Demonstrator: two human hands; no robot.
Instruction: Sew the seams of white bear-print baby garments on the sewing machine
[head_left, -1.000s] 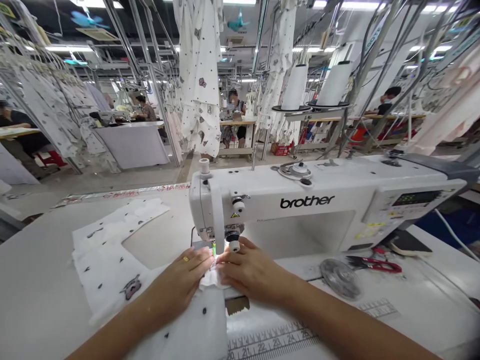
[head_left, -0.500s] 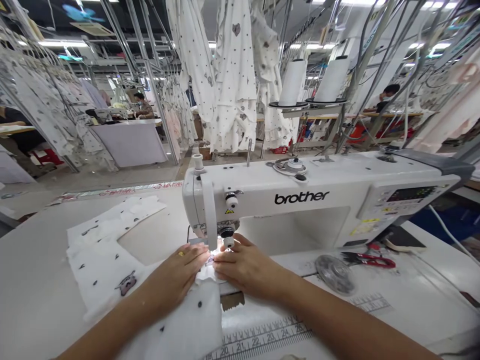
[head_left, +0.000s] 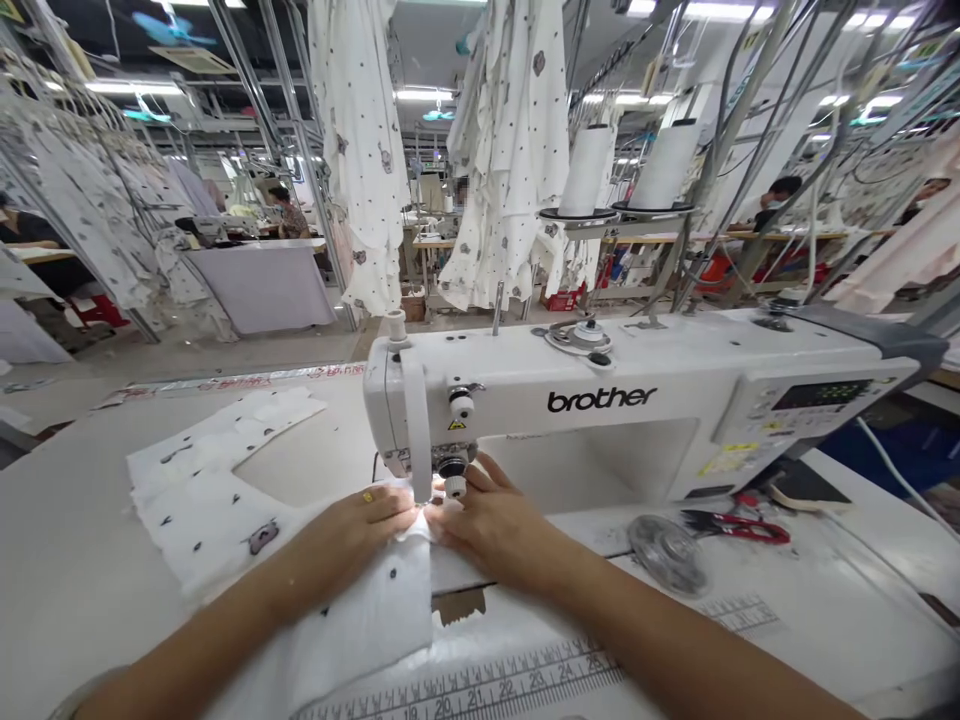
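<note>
White fabric with small dark prints [head_left: 202, 530] lies on the sewing table and runs under the needle area of a white Brother sewing machine [head_left: 517, 375]. My left hand [head_left: 367, 530], with a ring on one finger, rests on the fabric left of the needle, its fingers flat and stretched out. On the other side, my right hand [head_left: 502, 515] pinches the fabric edge close to the needle, thumb in front and other fingers behind. A lit spot shows between my fingertips. The needle itself is hidden by the machine's front parts and my fingers.
Red-handled thread snips [head_left: 739, 525] and a clear round disc [head_left: 667, 552] lie right of my right hand. A printed ruler scale [head_left: 510, 685] runs along the table's front. Two thread cones [head_left: 664, 165] stand behind the machine. Printed garments [head_left: 517, 150] hang beyond; people sit farther back.
The near end of the fabric has shifted a little left and away, uncovering more of the ruler. Both hands stay beside the needle. The hanging garments have swung apart.
</note>
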